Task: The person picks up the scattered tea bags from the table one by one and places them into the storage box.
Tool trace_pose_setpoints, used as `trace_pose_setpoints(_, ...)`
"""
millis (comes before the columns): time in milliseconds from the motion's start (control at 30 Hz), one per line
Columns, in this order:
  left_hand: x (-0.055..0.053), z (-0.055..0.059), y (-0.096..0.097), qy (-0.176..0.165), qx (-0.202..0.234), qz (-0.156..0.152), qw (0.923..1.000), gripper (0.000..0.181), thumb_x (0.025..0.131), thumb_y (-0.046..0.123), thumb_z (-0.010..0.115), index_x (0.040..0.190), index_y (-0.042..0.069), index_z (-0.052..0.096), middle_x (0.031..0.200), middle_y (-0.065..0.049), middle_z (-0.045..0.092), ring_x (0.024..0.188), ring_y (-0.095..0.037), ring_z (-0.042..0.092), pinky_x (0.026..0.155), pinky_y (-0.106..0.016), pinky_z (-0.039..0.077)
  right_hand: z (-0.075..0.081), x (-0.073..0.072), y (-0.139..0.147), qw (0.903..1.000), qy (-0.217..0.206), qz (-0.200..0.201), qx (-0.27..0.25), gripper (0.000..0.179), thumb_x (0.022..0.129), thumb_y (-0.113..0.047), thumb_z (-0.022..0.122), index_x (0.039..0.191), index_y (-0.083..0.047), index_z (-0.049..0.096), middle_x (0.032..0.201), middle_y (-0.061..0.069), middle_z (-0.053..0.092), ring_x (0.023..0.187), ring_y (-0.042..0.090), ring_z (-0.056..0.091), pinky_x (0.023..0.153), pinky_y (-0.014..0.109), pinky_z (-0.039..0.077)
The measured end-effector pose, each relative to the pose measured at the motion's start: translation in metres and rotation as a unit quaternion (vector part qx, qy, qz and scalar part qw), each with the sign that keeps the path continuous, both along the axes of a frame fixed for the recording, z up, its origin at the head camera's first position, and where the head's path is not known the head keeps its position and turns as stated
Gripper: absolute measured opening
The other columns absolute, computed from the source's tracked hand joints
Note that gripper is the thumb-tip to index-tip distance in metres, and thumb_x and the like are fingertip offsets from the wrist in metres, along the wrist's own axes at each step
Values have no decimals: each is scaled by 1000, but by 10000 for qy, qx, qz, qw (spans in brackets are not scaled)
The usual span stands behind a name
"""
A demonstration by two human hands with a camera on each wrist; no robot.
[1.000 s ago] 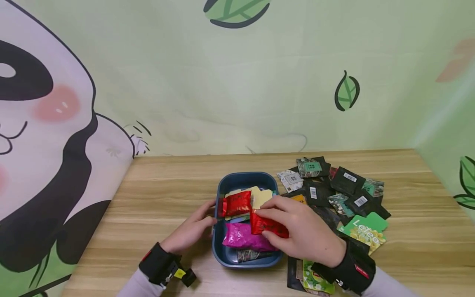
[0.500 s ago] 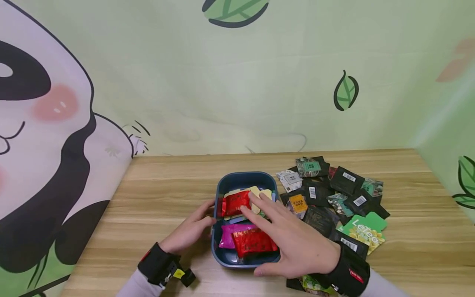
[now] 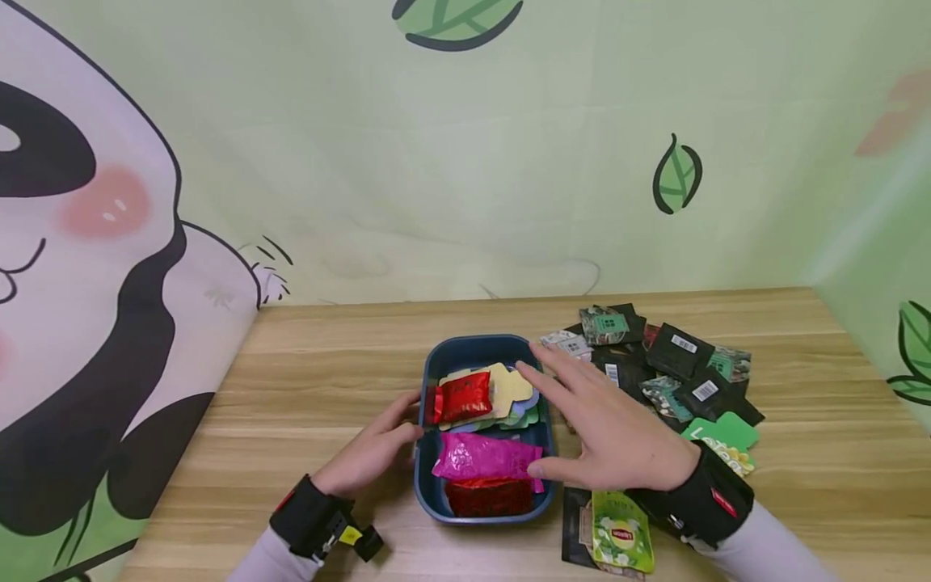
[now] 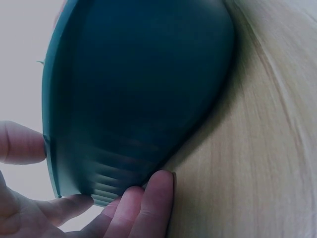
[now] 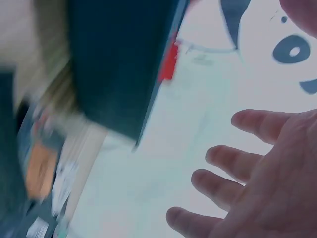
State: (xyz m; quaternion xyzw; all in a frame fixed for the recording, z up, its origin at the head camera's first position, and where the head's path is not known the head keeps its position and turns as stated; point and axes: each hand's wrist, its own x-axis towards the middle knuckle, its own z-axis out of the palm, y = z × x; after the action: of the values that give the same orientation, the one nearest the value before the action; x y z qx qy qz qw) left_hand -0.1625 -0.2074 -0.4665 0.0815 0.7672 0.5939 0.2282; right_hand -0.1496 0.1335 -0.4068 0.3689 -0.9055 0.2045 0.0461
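A dark blue plastic box (image 3: 480, 347) stands on the table. Inside, at the front, lies a red foil packet (image 3: 489, 499), beside a pink packet (image 3: 480, 457). Further back, another red packet (image 3: 465, 397) rests on pale yellow, blue and green scalloped pieces (image 3: 511, 383). My left hand (image 3: 378, 449) touches the box's left side; in the left wrist view its fingers (image 4: 156, 198) lie against the ribbed outer wall. Over the right rim hovers my right hand (image 3: 604, 428), fingers spread and holding nothing, as the right wrist view also shows.
Right of the box is a spread pile of black and patterned sachets (image 3: 680, 352), with a green Lefea packet (image 3: 735, 436) on it. A green Lipton sachet (image 3: 622, 533) lies on darker packets in front. The wooden table (image 3: 313, 356) meets a printed backdrop (image 3: 465, 162).
My right hand has let go of a red packet onto the pink one and moved right. That packet now lies at the front of the box. My left hand has stayed put.
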Motion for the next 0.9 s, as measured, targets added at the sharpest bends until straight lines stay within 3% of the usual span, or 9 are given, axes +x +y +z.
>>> trace_pose_setpoints(167, 1, 1, 0, -30, -5, -1, 10000, 61, 99, 19, 46, 158, 13, 29, 153, -19, 38, 126, -37, 49, 91, -46, 52, -10, -19, 19, 9990, 216, -372, 114, 104, 80, -74, 57, 160, -14, 29, 166, 9, 18, 149, 32, 21, 115, 57, 22)
trace_pose_setpoints(333, 1, 2, 1, -41, -37, 4, 10000, 61, 99, 19, 46, 158, 14, 29, 153, -18, 37, 126, -37, 49, 91, -46, 52, -15, -30, 31, 9978, 193, -567, 275, 102, 81, -72, 57, 158, -12, 32, 164, 15, 22, 147, 36, 24, 115, 57, 21)
trace_pose_setpoints(700, 0, 1, 0, -41, -30, -30, 10000, 61, 99, 19, 46, 158, 14, 29, 154, -18, 37, 128, -37, 47, 92, -47, 51, -34, -42, 39, 9943, -185, -787, 692, 94, 82, -63, 64, 156, -9, 38, 160, 20, 29, 144, 40, 30, 114, 58, 25)
trace_pose_setpoints(900, 0, 2, 0, -24, 3, -32, 10000, 61, 99, 19, 45, 158, 14, 29, 153, -18, 38, 127, -37, 48, 92, -47, 51, -41, -43, 42, 9911, -296, -892, 939, 86, 82, -57, 67, 148, -6, 50, 155, 23, 36, 140, 41, 35, 112, 57, 27)
